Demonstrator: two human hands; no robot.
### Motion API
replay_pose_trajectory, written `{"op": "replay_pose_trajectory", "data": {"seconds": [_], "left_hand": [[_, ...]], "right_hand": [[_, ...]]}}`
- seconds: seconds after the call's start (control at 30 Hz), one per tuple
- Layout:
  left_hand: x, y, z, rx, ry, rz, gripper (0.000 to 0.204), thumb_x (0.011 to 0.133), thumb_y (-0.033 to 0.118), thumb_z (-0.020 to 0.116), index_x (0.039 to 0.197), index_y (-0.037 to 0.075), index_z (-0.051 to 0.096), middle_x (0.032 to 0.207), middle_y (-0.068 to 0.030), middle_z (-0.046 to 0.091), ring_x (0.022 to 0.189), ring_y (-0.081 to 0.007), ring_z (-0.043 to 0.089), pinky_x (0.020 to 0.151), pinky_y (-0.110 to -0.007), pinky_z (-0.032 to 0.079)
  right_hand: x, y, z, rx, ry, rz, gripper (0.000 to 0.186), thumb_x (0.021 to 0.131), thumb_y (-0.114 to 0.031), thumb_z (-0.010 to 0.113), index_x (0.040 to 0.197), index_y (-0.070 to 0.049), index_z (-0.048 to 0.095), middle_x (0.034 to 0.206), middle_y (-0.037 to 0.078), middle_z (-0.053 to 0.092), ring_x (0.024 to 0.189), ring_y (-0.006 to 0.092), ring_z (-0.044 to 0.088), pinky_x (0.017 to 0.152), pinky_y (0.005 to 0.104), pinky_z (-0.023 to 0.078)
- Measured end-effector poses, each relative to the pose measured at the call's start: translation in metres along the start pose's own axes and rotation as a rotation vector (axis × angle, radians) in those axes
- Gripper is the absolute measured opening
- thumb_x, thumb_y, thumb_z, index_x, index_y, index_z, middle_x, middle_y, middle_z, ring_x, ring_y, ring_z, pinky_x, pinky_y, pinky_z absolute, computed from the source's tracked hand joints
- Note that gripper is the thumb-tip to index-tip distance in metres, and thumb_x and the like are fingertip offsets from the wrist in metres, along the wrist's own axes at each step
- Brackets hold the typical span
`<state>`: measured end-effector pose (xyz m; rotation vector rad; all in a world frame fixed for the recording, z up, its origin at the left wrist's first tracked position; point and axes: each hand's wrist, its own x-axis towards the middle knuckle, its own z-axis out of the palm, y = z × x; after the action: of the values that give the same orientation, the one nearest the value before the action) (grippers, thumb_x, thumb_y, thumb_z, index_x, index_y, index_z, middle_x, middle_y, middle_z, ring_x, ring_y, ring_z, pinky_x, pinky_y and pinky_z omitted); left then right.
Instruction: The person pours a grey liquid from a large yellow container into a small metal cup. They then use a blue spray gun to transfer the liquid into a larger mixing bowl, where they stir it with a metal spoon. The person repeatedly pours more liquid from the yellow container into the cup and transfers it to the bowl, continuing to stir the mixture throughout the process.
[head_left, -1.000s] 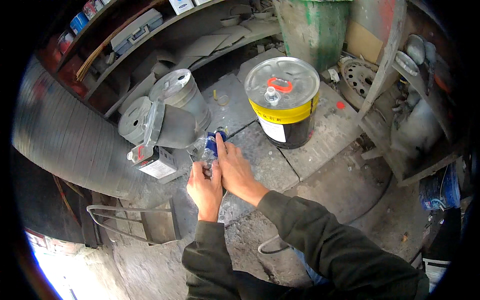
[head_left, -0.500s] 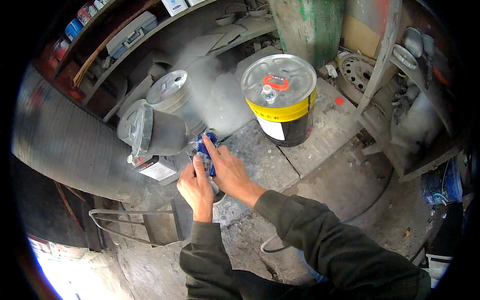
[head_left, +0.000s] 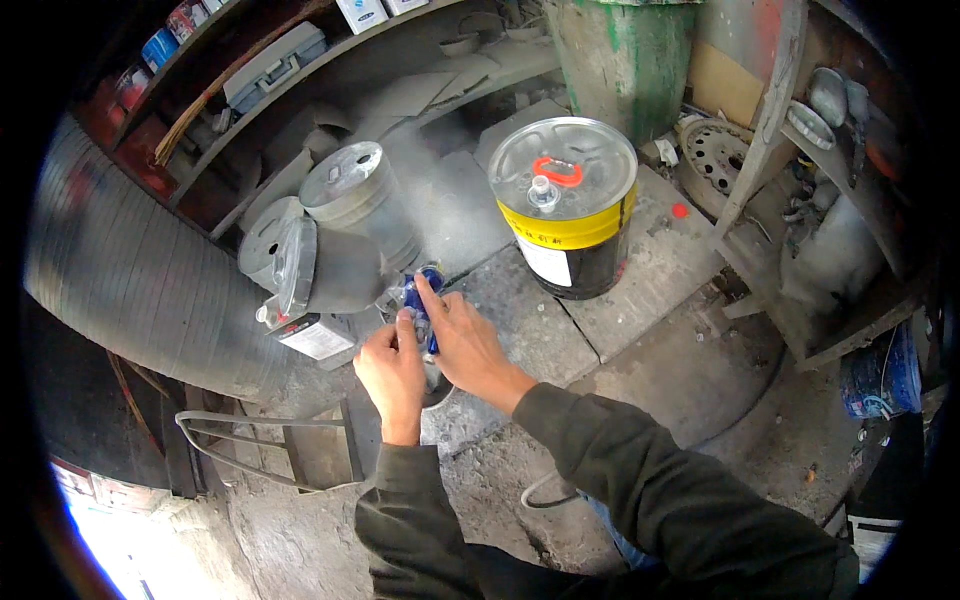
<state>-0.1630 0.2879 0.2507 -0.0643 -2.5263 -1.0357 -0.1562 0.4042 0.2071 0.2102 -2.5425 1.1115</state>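
My right hand [head_left: 465, 345] is closed on a blue spray gun [head_left: 413, 293] with metal fittings, its index finger stretched along the body. My left hand [head_left: 390, 375] is closed at the gun's near end, thumb up. A tilted, grey, translucent lidded cup [head_left: 340, 270] sticks out leftward from the gun. A round vessel [head_left: 436, 393], mostly hidden, shows below my hands. Pale mist hangs beyond the gun, near two dusty metal pails [head_left: 350, 190]. A rectangular can [head_left: 315, 338] stands under the cup.
A yellow-and-black drum [head_left: 560, 235] stands right of the gun on concrete slabs [head_left: 630, 300]. Shelves [head_left: 270, 100], a green bin [head_left: 620, 70] and a wheel rim [head_left: 715, 150] lie behind. A wooden rack [head_left: 840, 260], a blue bucket [head_left: 880, 375], a hose and a metal frame [head_left: 320, 450] surround the work.
My left hand has shifted left, and the gun with its cup has tilted slightly leftward. A spray mist has appeared beyond the gun; it looks thinner now than half a second ago.
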Motion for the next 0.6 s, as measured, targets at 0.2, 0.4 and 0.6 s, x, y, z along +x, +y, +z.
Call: {"op": "replay_pose_trajectory", "data": {"seconds": [0.2,0.4,0.6], "left_hand": [[-0.004,0.009,-0.003,0.003,0.064,0.041,0.036,0.085,0.029,0.072,0.073,-0.004,0.067,0.057,-0.0109,0.06,0.054,-0.0149,0.056,0.055,-0.034,0.045],[-0.006,0.009,-0.002,-0.032,0.06,-0.002,0.035,0.084,0.029,0.073,0.075,-0.004,0.067,0.057,-0.0101,0.058,0.053,-0.0134,0.051,0.053,-0.033,0.043],[-0.008,0.015,0.001,-0.084,0.092,-0.01,0.033,0.083,0.024,0.072,0.068,-0.003,0.064,0.057,-0.0112,0.057,0.052,-0.0178,0.052,0.053,-0.035,0.042]], "right_hand": [[0.0,0.0,0.001,0.022,-0.032,0.011,0.093,0.073,-0.002,0.071,0.152,-0.007,0.023,0.113,0.021,0.053,0.102,0.04,0.058,0.076,0.046,0.055],[-0.001,-0.001,0.0,0.034,0.029,-0.03,0.093,0.072,-0.002,0.072,0.152,-0.007,0.024,0.113,0.021,0.053,0.106,0.041,0.056,0.077,0.0466,0.055],[-0.002,0.003,0.002,0.027,0.05,-0.04,0.094,0.07,0.0,0.072,0.152,-0.006,0.024,0.115,0.021,0.052,0.107,0.0404,0.056,0.08,0.0462,0.054]]}}
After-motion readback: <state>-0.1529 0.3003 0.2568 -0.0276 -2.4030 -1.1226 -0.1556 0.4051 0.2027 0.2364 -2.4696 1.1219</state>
